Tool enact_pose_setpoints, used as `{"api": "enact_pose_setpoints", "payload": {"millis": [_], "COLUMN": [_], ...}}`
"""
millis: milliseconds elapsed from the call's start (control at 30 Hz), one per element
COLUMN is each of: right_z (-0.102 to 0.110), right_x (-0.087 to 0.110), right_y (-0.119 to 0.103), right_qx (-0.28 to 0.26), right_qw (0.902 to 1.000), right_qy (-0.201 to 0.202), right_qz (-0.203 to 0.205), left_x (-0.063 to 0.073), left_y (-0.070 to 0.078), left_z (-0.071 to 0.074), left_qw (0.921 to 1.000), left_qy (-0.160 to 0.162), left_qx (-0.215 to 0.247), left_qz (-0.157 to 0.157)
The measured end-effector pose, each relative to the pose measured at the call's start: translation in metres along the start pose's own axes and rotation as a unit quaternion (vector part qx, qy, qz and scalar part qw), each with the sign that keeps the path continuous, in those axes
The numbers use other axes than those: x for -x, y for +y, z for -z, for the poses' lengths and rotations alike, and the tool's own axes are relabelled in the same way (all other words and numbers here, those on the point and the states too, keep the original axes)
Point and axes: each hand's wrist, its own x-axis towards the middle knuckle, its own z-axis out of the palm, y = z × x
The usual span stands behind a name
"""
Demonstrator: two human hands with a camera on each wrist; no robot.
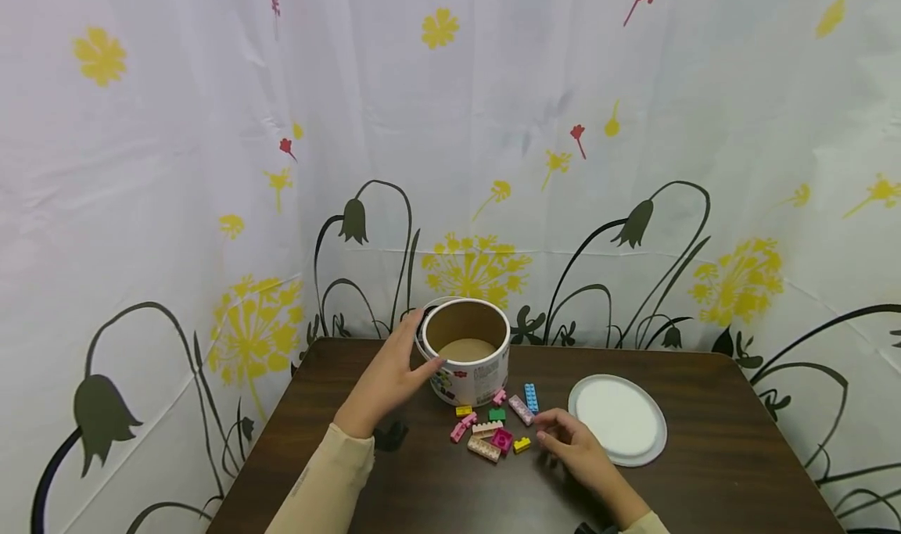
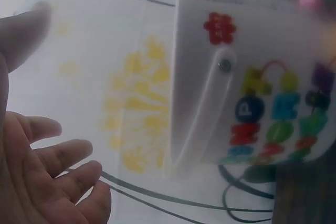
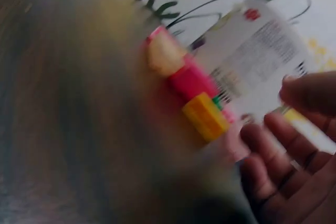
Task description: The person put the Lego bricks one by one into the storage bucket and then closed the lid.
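Note:
A white printed bucket (image 1: 486, 378) with a wire-like handle stands upright near the table's back edge, its inside showing bare. My left hand (image 1: 390, 374) is at the bucket's left side, fingers spread, the thumb overlapping its rim; in the left wrist view a gap shows between the fingers and the bucket (image 2: 252, 77). Several toy bricks lie in front of the bucket, among them a magenta brick (image 1: 502, 440), a beige brick (image 1: 484, 449) and a small yellow brick (image 3: 206, 118). Beside them, my right hand (image 1: 577, 448) hovers with loosely bent fingers, nothing between them, near the lilac brick (image 1: 521, 409) and blue brick (image 1: 531, 398).
A white round lid (image 1: 619, 417) lies flat on the dark wooden table (image 1: 732, 440), just right of my right hand. Behind the table hangs a white curtain (image 1: 535, 88) printed with flowers.

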Motion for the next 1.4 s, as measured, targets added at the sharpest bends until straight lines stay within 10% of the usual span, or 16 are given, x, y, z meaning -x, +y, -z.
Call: {"api": "enact_pose_setpoints", "payload": {"millis": [233, 900, 1400], "right_z": [0.0, -0.005, 0.0], "right_x": [0.0, -0.013, -0.014], "right_y": [0.009, 0.003, 0.002], "right_qx": [-0.075, 0.005, 0.027], "right_qw": [0.9963, 0.9962, 0.9961], "right_qy": [0.023, -0.055, -0.06], "right_qz": [-0.035, -0.067, -0.059], "left_x": [-0.014, -0.035, -0.053], "left_y": [-0.013, -0.056, -0.05], "left_z": [-0.015, -0.053, -0.058], "left_qw": [0.9973, 0.9847, 0.9816], "left_qy": [-0.01, -0.017, -0.068], "left_qx": [0.064, 0.149, 0.15], "left_qz": [0.034, 0.09, 0.097]}}
